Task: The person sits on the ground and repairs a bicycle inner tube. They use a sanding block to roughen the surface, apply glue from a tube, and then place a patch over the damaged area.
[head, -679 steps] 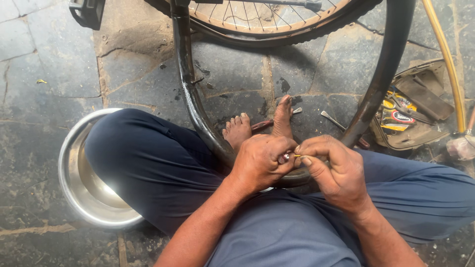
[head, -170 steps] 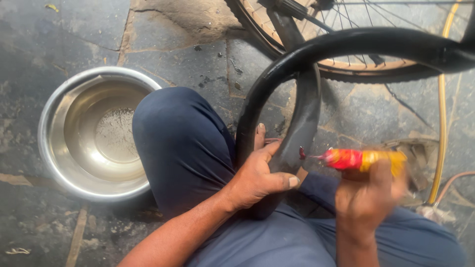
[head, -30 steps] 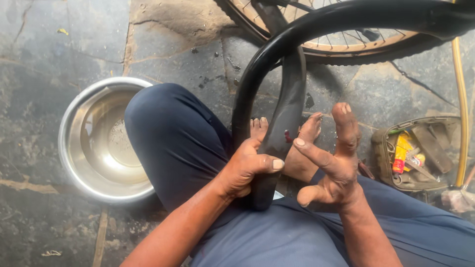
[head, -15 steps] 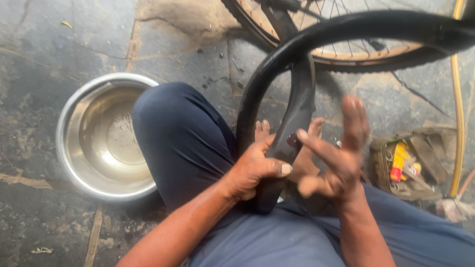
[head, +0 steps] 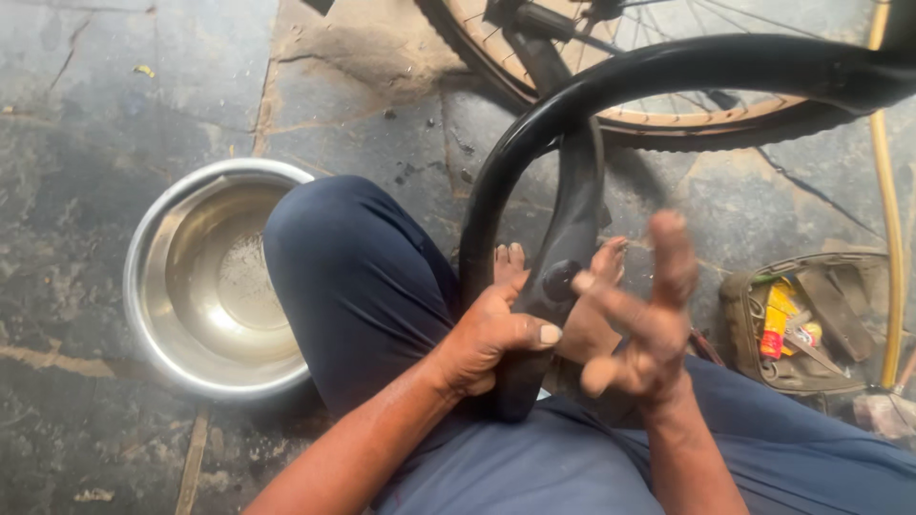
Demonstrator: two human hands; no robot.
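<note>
I sit cross-legged on a stone floor. A black rubber inner tube point(head: 611, 81) arches up from my lap and over to the right. My left hand point(head: 491, 339) grips the flat lower part of the tube against my knee, thumb pointing right. My right hand point(head: 644, 315) is open with fingers spread, blurred, and one fingertip touches a round dark spot point(head: 561, 278) on the tube. It holds nothing. My bare toes show behind the tube.
A steel bowl point(head: 153, 248) with water sits on the floor at my left knee. A bicycle wheel point(head: 725, 119) lies behind the tube. A small open pouch point(head: 754, 334) with tubes and tools rests at right, beside a yellow hose point(head: 887, 210).
The red and yellow tube that my right hand held seconds ago is gone from it. The open right hand has moved left until a fingertip meets the spot on the inner tube.
</note>
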